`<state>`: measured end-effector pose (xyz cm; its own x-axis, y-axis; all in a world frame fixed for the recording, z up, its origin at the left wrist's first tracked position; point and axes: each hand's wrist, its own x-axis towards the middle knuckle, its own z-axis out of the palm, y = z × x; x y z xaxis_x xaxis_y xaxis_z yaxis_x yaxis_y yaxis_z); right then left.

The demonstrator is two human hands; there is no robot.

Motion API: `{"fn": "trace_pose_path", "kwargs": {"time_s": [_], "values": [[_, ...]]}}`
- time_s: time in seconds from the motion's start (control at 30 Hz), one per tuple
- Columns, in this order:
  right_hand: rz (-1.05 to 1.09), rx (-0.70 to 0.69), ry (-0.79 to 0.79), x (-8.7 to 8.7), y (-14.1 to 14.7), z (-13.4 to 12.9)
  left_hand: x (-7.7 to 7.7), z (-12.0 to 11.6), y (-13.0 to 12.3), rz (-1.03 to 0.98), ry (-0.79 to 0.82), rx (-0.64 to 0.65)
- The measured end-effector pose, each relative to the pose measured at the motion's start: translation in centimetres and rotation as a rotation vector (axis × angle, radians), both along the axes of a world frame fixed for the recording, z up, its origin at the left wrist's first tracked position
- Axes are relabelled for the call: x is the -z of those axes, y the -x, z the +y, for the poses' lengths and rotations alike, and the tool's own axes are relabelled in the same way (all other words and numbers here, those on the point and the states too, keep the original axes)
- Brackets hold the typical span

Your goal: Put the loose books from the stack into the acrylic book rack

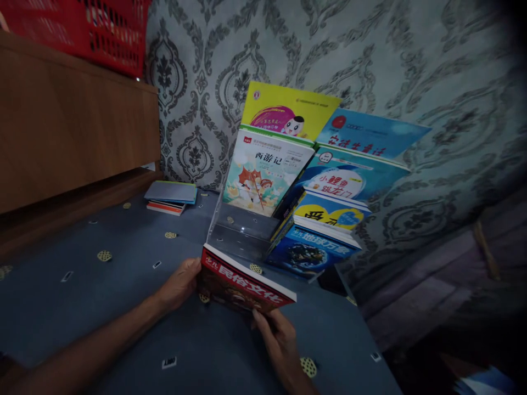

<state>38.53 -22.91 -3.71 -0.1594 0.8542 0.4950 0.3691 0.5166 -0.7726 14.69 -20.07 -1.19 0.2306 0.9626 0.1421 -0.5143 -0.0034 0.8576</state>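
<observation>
A red-covered book [242, 282] with white lettering is held between my two hands, in front of a clear stand. My left hand [183, 282] grips its left edge. My right hand [278, 334] holds the lower right part, thumb on the cover. The clear stand [241, 233] bears several books in tiers. On its left side are a yellow book [304, 112] and a white-and-green book [263, 175]. Its right side holds light blue books, a blue-and-yellow book [329, 211] and, lowest, a dark blue book [313, 249] with a globe picture.
A small pile of books [171, 193] lies at the back left of the patterned blue-grey surface [132, 274]. A red basket [115, 33] sits on a wooden cabinet [74, 120] at the upper left. Patterned wall behind; purplish fabric [428, 280] at right.
</observation>
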Motion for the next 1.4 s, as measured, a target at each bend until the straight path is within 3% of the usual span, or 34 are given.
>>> {"fn": "trace_pose_path", "kwargs": {"time_s": [0.6,0.77,0.97,1.17,1.27,1.4], "values": [[0.018,-0.032,0.027,0.0,0.0,-0.2,-0.3,-0.2,-0.1,-0.025,-0.002,-0.018],[0.069,-0.033,0.095,0.0,0.1,-0.2,-0.3,0.1,0.0,0.172,-0.009,-0.074],[0.128,-0.032,0.155,0.1,0.5,0.1,-1.4,0.1,1.3,0.579,-0.197,-0.196],[0.153,-0.059,0.168,-0.5,0.9,0.7,-1.8,0.6,2.1,0.720,-0.223,-0.324],[0.190,-0.067,0.153,-1.5,1.5,1.5,-2.5,1.5,1.9,0.717,-0.161,-0.348],[0.222,-0.031,0.053,-3.7,2.6,3.4,-5.3,3.0,1.5,0.628,-0.154,-0.353]]}}
